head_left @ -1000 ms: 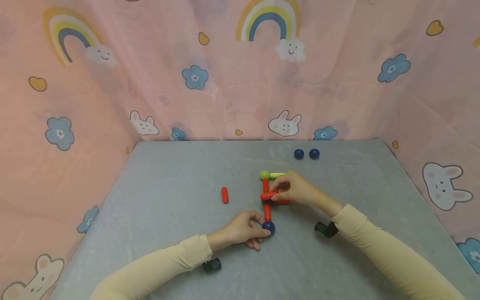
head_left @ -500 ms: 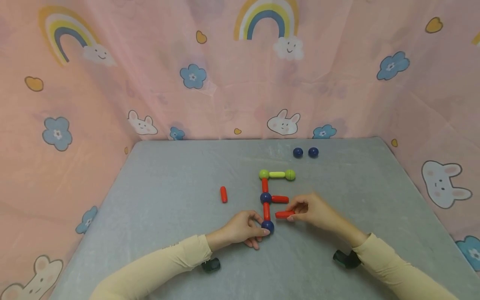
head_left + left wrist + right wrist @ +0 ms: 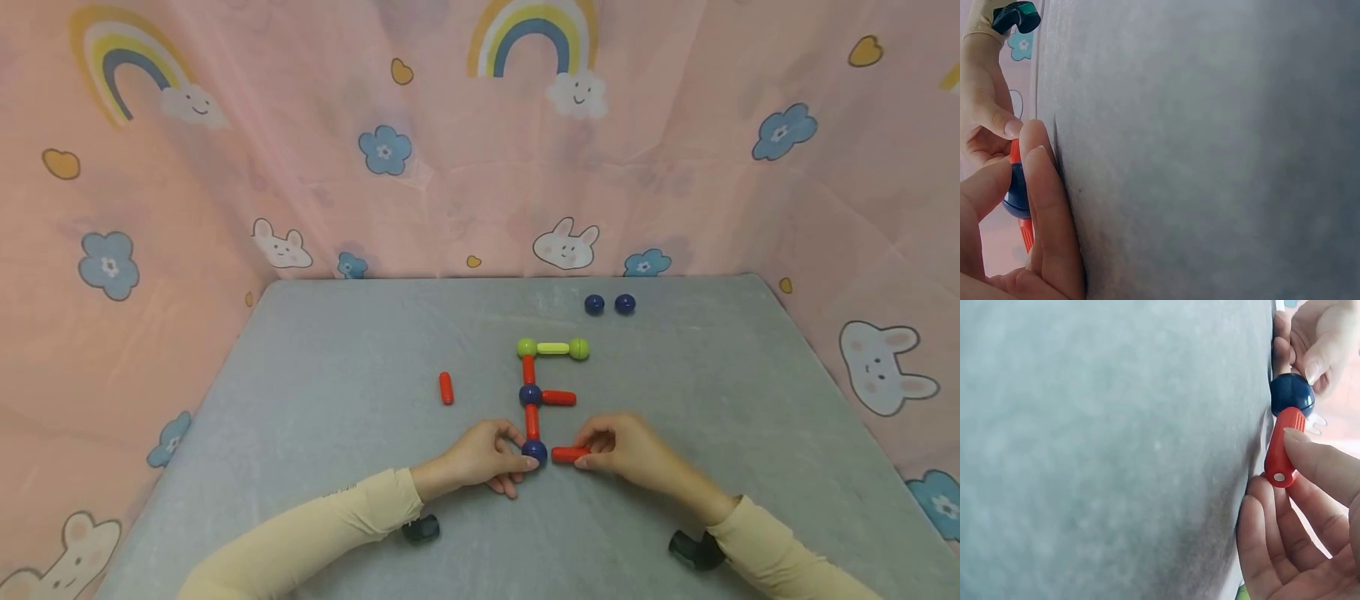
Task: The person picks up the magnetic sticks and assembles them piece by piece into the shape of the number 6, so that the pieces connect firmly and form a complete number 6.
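Printed pink sheeting (image 3: 457, 196) encloses a mottled grey tabletop (image 3: 337, 350) on its far, left and right sides. Near the tabletop's middle, a held red rod (image 3: 567, 455) points left toward the near blue ball (image 3: 534, 452); a narrow gap shows between them in the head view. The right hand (image 3: 633, 450) pinches this rod's right end between thumb and fingers. The left hand (image 3: 480, 454) pinches the near blue ball between thumb and finger, other fingers extended low beside the tabletop. The held rod is rounded, ridged at its left end, with a pale disc in its right end face; the ball is glossy, with a fine seam. From it, a lower red rod (image 3: 532, 422) runs far to the middle blue ball (image 3: 530, 394), which bears a side red rod (image 3: 559, 398) pointing right. An upper red rod (image 3: 528, 370) continues to a lime ball (image 3: 527, 348), joined by a lime rod (image 3: 552, 348) to the right lime ball (image 3: 578, 349). One loose red rod (image 3: 446, 388) lies left; two blue balls (image 3: 594, 304) sit toward the far edge.
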The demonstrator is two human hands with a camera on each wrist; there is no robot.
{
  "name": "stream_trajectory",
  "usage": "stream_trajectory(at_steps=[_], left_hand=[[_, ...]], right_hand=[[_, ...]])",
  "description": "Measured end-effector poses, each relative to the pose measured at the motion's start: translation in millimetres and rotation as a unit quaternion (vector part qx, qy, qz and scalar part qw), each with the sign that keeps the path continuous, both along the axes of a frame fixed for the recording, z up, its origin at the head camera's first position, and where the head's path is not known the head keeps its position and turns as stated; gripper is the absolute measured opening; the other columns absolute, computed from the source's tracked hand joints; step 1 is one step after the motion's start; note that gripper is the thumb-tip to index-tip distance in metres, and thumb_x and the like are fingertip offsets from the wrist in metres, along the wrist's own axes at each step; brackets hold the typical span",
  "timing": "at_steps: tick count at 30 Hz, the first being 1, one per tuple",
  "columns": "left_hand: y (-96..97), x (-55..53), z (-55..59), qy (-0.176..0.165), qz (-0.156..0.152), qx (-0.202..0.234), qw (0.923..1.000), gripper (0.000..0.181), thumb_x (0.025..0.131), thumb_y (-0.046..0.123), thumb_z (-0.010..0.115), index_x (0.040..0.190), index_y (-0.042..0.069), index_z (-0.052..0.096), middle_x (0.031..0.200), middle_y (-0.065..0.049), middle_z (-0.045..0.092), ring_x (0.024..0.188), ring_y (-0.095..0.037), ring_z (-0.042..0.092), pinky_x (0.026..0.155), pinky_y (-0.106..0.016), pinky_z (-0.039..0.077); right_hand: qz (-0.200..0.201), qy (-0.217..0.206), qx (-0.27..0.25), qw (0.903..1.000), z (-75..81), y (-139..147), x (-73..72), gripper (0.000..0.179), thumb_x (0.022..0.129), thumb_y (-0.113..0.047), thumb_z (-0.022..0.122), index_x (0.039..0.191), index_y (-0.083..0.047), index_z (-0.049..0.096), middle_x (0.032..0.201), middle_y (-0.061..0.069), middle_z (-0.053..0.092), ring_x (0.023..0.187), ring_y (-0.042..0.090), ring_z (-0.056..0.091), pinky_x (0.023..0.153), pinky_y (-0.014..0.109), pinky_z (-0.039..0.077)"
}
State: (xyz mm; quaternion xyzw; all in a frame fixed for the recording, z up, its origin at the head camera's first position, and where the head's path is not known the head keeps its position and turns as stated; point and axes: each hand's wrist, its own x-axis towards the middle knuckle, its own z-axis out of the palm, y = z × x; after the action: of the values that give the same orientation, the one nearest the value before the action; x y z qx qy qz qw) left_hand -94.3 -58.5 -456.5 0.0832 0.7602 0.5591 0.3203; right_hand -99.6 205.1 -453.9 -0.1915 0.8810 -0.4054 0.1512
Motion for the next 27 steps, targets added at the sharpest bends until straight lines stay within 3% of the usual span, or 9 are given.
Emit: stream_trajectory(at_steps=[27], left_hand=[[0.3,0.7,1.6,0.002,0.000,-0.002,1.0000,0.028,0.087,0.020,0.077,0.106,0.006,0.060,0.068,-0.007,0.067,0.050,-0.010,0.065,0.047,-0.022,0.055]], right_hand=[[-0.003,-0.006,-0.001,1.0000,2.7,-8.2,1.6,0.018,0.079,-0.022,0.083,0.092,-0.013,0.075,0.082,0.000,0.069,0.067,0.003,0.055,0.059,0.020,0.049]])
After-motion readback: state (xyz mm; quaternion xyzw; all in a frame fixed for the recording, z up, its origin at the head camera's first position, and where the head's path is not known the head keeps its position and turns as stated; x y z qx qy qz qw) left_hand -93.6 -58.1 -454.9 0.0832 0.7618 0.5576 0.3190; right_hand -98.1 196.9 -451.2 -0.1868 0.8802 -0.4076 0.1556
